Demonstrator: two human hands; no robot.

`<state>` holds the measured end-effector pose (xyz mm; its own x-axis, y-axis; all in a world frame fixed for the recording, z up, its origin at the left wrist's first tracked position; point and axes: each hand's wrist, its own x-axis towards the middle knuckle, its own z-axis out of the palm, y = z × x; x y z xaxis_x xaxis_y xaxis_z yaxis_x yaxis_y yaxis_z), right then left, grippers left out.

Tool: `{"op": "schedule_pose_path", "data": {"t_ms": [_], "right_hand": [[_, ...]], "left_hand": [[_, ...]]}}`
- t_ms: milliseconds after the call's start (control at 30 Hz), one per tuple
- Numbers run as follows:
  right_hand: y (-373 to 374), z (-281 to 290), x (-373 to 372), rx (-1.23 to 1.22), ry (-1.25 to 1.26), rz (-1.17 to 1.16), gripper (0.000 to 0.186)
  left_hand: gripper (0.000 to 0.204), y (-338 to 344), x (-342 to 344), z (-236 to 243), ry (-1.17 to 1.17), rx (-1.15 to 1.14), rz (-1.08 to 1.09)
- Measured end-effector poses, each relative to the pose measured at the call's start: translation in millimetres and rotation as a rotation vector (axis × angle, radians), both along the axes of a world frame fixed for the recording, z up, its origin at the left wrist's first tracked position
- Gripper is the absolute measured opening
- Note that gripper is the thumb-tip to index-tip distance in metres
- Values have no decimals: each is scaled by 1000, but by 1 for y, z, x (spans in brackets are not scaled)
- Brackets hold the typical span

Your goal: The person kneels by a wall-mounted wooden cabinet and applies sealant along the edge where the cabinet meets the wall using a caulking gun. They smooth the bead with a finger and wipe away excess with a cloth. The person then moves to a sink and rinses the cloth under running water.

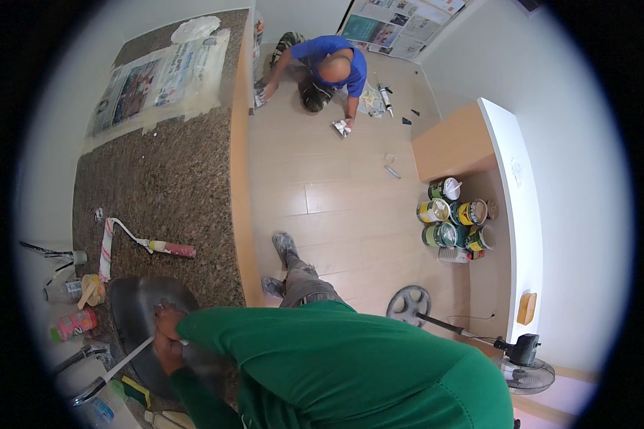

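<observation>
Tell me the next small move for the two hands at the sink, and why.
Probably draw the thin white strip a little further along the rim of the dark sink. Both hands meet at that rim: one hand above, the other hand just below, seemingly on the strip, which runs out toward the faucet. Which hand is left or right cannot be told.
</observation>
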<state>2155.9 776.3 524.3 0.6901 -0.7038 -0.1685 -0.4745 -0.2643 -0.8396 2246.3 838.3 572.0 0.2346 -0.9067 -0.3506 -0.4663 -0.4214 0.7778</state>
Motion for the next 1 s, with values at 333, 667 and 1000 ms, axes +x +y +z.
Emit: {"op": "schedule_pose_path", "data": {"t_ms": [333, 667, 1000], "right_hand": [[-14, 48, -17, -40, 147, 282, 44], [-25, -15, 27, 372, -74, 69, 45], [-32, 18, -20, 133, 83, 66, 37]], "left_hand": [[39, 29, 55, -70, 604, -87, 531], [43, 11, 31, -62, 781, -57, 752], [43, -8, 28, -95, 553, 42, 808]]}}
